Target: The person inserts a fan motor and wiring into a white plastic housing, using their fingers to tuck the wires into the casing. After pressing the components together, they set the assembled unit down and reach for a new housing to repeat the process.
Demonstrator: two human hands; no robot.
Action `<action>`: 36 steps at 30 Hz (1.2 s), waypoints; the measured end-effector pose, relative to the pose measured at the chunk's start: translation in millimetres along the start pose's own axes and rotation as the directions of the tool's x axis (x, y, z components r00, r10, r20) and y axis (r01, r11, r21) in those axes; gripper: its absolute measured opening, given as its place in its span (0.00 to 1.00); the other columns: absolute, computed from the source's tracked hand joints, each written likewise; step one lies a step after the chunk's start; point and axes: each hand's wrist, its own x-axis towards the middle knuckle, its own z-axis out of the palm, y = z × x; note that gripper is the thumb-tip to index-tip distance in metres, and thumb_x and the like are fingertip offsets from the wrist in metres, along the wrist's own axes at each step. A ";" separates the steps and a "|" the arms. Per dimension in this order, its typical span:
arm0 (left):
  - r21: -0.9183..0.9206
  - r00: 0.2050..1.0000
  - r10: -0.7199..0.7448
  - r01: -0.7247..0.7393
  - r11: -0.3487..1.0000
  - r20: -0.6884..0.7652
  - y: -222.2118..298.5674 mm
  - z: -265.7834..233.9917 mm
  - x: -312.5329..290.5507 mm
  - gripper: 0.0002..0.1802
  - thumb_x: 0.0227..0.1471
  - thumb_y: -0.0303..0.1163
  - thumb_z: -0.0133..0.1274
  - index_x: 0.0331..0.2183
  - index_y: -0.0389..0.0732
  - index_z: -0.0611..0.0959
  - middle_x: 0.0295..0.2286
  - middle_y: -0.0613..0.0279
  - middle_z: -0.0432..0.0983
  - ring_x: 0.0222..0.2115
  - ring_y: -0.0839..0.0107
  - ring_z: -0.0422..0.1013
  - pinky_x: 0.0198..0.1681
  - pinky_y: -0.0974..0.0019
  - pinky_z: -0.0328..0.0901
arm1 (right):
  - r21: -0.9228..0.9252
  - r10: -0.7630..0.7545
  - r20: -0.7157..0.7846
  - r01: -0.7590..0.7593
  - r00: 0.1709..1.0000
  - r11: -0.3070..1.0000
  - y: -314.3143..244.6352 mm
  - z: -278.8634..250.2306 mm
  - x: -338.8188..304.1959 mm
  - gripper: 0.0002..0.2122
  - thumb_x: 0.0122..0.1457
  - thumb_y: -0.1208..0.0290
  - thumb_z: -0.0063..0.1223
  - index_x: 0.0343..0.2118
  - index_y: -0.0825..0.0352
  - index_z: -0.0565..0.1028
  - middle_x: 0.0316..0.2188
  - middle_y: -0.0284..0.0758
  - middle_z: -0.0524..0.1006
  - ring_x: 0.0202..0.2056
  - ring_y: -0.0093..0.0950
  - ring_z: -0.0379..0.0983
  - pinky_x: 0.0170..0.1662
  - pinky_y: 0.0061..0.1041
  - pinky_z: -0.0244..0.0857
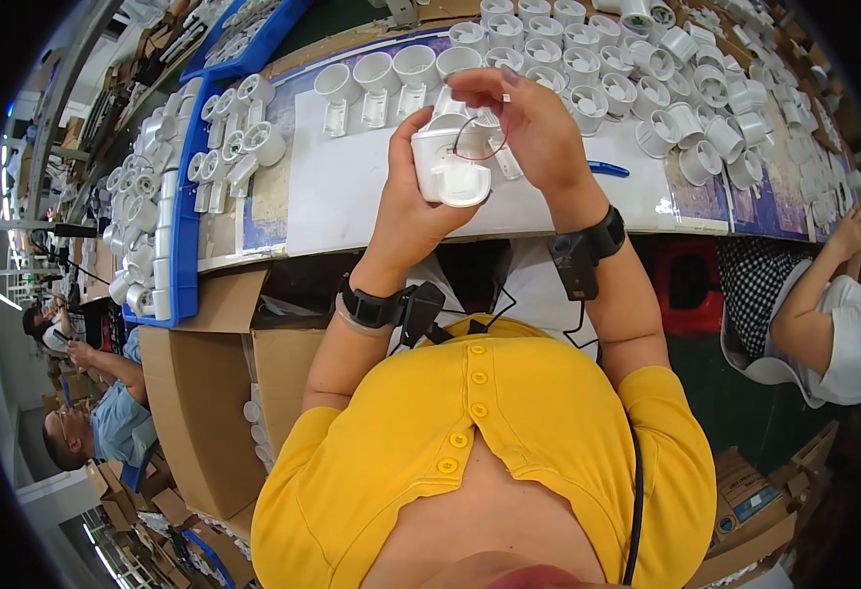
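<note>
My left hand [413, 201] is wrapped round a white plastic cup-shaped housing [435, 157], lifted above the white work sheet. A rounded white flap or cover [462, 184] sits on its near side. Thin red and black wires [489, 157] loop out of the housing up toward my right hand [543, 128]. The fingers of that hand curl over the housing's far side, and what they pinch is hidden behind them. Just beyond, a row of white cups [374, 74] stands with small white rectangular parts [374, 108] in front.
Many white cups [587, 67] crowd the table's far right. A blue tool [608, 169] lies right of my hands. Blue trays [187, 211] of white parts line the left, above an opened cardboard box [200, 412]. Other people sit at left [121, 402] and right [803, 324].
</note>
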 end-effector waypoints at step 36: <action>-0.247 0.984 -0.179 0.171 0.954 -0.009 23.5 -0.2 -0.4 0.44 0.39 0.23 0.61 0.55 0.41 0.54 0.45 0.56 0.66 0.42 0.70 0.69 0.45 0.68 0.66 | -0.303 0.001 0.387 0.126 0.922 0.945 -1.2 -3.8 -3.1 0.18 0.57 0.68 0.49 0.50 0.68 0.72 0.46 0.36 0.74 0.51 0.29 0.68 0.58 0.30 0.56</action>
